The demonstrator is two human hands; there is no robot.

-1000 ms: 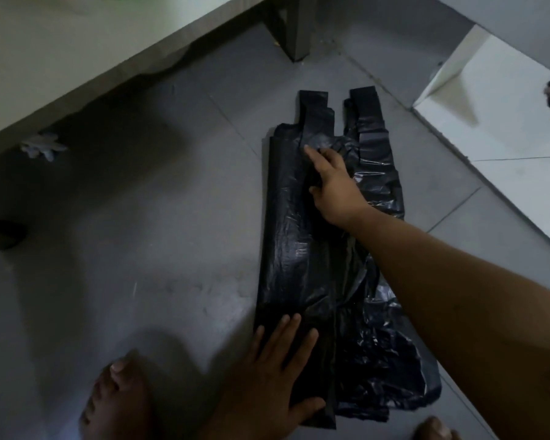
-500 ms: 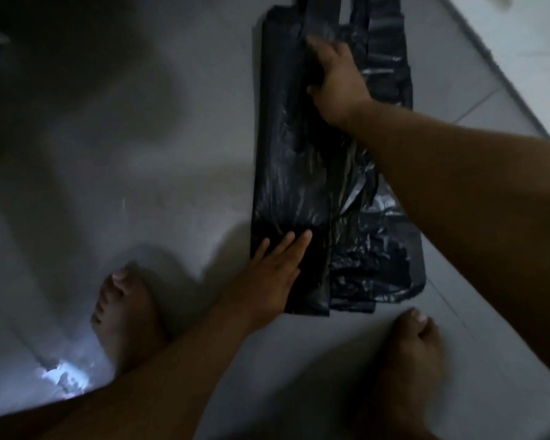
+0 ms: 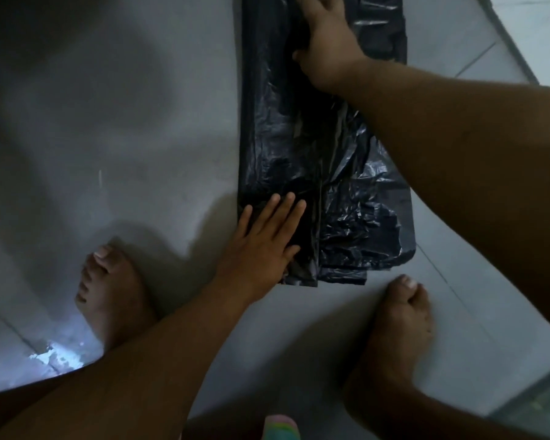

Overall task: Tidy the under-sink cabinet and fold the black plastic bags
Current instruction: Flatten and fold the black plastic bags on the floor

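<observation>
A small pink-and-green striped object (image 3: 281,427) pokes in at the near edge, too cropped to identify. Just beyond it, two bare feet, left foot (image 3: 108,296) and right foot (image 3: 400,325), are planted on the pale grey tiled floor (image 3: 134,147), w/ a bright patch of light near left.

Between the feet and slightly farther, the crinkled black plastic bag (image 3: 299,147) lies flat on the floor, already doubled lengthwise into a long strip running near to far; its right half is looser and more wrinkled.

The left hand (image 3: 264,246) lies flat on the bag's near-left corner, its fingers (image 3: 283,208) straight and spread, gripping nothing, apparently pinning the near end so the slick film can't slide or spring open.

Farther off, the right arm reaches diagonally across the bag; the right hand (image 3: 327,42) presses palm-down on the far part, approx. along the centre fold. Its fingers run out of the top of frame, so whether they lie flat or curl round the plastic can't be told. Judging by the pose, it's there to smooth air out and set the crease before the next fold.

A lighter floor section (image 3: 534,33) shows far right. Under-sink cabinet not in view.
</observation>
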